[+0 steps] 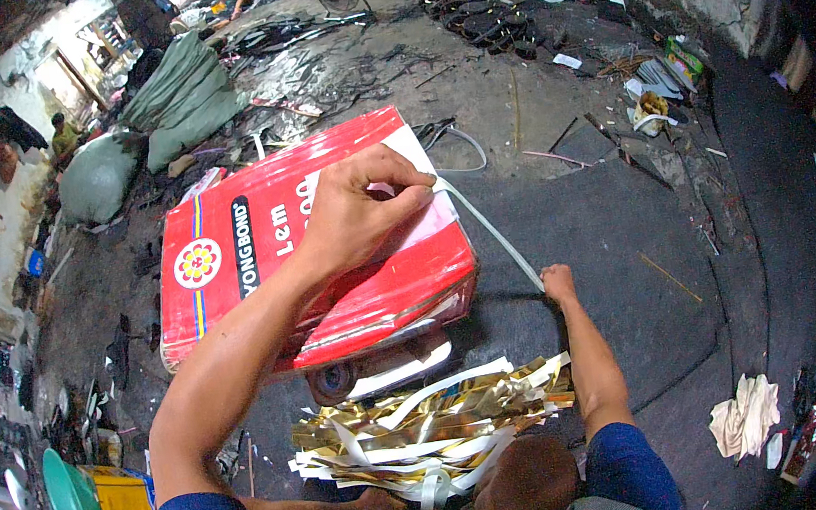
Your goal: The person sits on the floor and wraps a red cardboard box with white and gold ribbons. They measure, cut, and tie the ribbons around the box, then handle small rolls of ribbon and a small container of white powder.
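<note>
In front of me a red cardboard carton (334, 309) stands tilted, with a round flower emblem and bands of tape on it. My left hand (362, 205) rests over its top, thumb and fingers pinched on a narrow white strip (490, 227) at the right edge. From there the strip slants down to my right hand (558, 282), a fist closed round its lower end. Under the left hand a white and pale pink patch (415, 229) partly shows. Across my lap, nearer than the carton, lies a bundle of gold and white strips (427, 424).
A dark round object (332, 380) sits below the carton's near edge. At lower left stand a green basin (72, 503) and a yellow container (124, 501). Stuffed grey-green sacks (102, 179) lie far left. A crumpled cream cloth (745, 416) is on the right floor, with scraps scattered farther off.
</note>
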Motion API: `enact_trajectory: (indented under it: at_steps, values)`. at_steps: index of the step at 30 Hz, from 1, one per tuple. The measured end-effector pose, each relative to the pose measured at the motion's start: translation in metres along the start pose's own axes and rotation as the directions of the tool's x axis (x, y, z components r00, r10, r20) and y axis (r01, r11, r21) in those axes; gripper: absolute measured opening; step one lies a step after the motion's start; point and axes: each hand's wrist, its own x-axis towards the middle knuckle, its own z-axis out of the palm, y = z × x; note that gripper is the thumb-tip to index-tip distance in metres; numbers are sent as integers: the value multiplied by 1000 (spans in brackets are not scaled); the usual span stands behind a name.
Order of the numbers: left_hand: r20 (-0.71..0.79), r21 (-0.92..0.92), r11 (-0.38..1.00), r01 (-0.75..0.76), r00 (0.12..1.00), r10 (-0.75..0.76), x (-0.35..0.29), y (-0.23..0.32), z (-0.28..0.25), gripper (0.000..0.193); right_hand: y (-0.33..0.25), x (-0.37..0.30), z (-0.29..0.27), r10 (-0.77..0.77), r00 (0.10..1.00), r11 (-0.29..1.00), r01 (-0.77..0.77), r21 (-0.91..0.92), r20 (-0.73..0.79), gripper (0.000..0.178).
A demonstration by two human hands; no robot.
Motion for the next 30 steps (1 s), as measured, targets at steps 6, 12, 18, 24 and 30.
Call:
enact_trajectory:
  at_steps: [6, 12, 18, 24, 30]
  values:
    - [230, 308, 889, -340, 933, 277, -21, 4, -25, 34, -25, -7, -24, 122, 992, 991, -121, 58, -22, 28]
    - [258, 520, 729, -445, 896, 362, -13, 15, -12, 40, 10, -9, -56, 41, 995, 947, -69, -314, -95, 30]
    - [236, 615, 677, -403, 914, 329, -22, 14, -28, 40, -54, -55, -111, 142, 983, 939, -172, -297, -118, 31]
    - [-131, 172, 935, -308, 934, 332, -61, 103, 89, 61, -263, -158, -244, -588, 765, 763, 632, 131, -263, 17]
    - [392, -670, 596, 443, 892, -224, -123, 107, 114, 34, -317, -210, -278, -628, 680, 691, 711, 130, -378, 17]
